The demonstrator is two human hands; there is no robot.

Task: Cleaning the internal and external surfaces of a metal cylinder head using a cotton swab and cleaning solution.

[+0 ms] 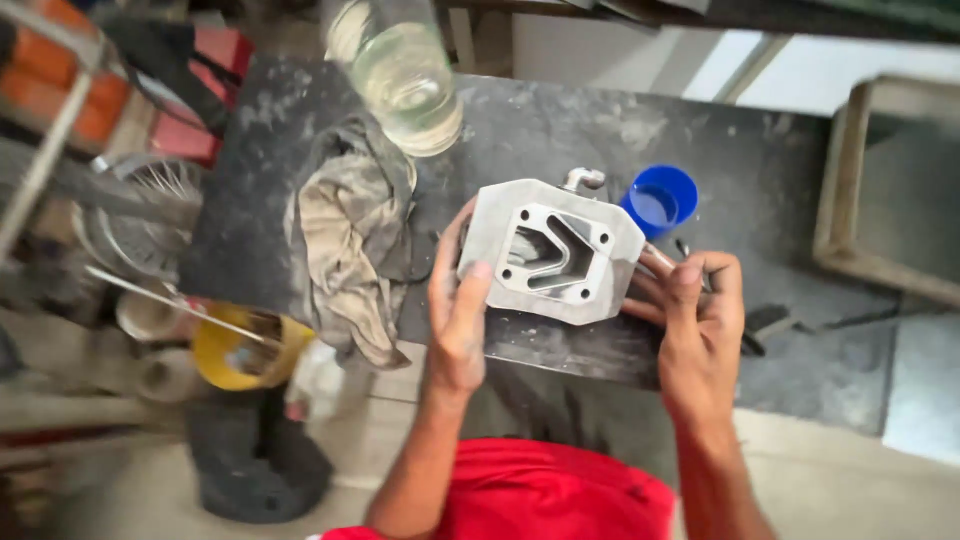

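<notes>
I see both hands holding a grey metal block [556, 252] in the middle of the frame, just above the near edge of the dark bench [780, 170]. My left hand [458, 310] grips the block's left side, thumb lying up along the front face and the fingers wrapped round behind. My right hand [700, 310] is closed on the block's right edge, fingers curled under it; something thin shows between those fingers, but I cannot tell what it is. The block is roughly square with rounded corners, tilted a little, its open face turned up toward me; that face has an angular cut-out in the centre and small holes near the corners. A short bent metal pipe [584, 179] sticks out of its top edge.

Just to the upper right of the block a blue plastic cap [660, 199] sits on the bench, open side up. To the left of the block a dirty grey rag [350, 240] lies crumpled and hangs over the bench edge. At the top centre stands a clear bottle [405, 75], blurred, close to the rag's upper end. Lower left, below the bench, I make out a yellow bowl [235, 355] and a spoked wheel [150, 205].
</notes>
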